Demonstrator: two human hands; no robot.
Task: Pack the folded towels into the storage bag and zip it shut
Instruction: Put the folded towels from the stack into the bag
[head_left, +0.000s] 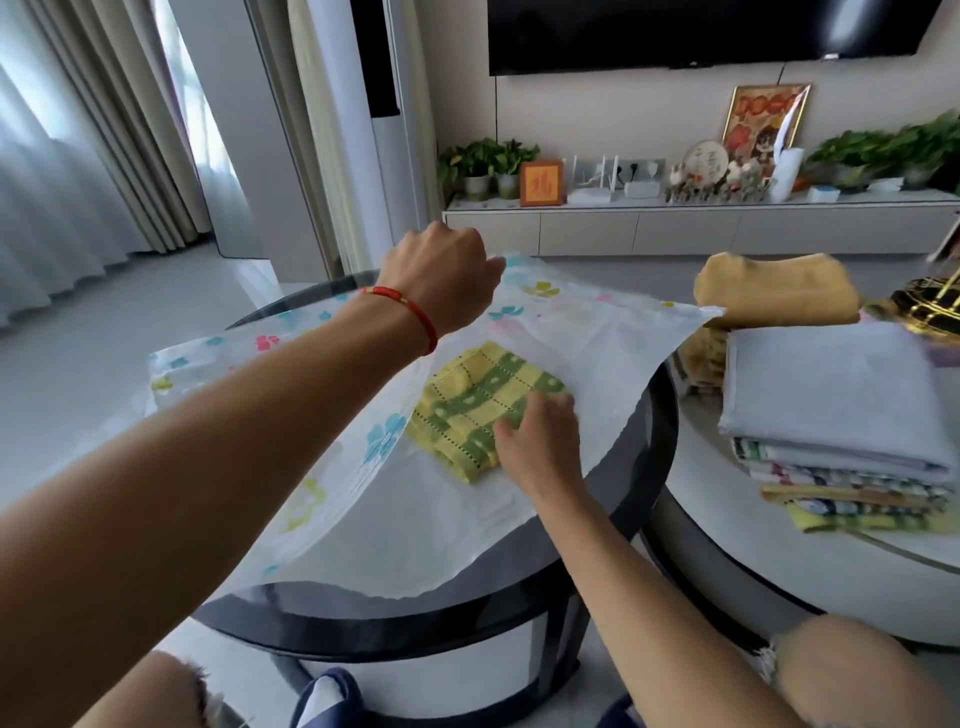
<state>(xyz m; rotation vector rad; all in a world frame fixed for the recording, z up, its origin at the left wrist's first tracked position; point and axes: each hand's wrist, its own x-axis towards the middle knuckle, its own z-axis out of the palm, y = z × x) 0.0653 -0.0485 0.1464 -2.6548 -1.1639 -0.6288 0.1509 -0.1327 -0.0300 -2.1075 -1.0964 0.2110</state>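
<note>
One storage bag (587, 332) on my bench (649, 467), left hand (441, 275) gripping its top flap raised, right hand (540, 436) fingers flat on one yellow-green towel (467, 405) lying diagonally inside, one towel stack (841, 415) right.

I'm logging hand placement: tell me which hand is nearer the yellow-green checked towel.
Right. The right hand rests on the checked towel inside the storage bag; the left hand grips the bag's upper layer, lifted above and behind it.

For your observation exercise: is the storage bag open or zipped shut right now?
Open. The left hand lifts the storage bag by its upper layer while the right hand pushes the yellow-green towel under it.
</note>
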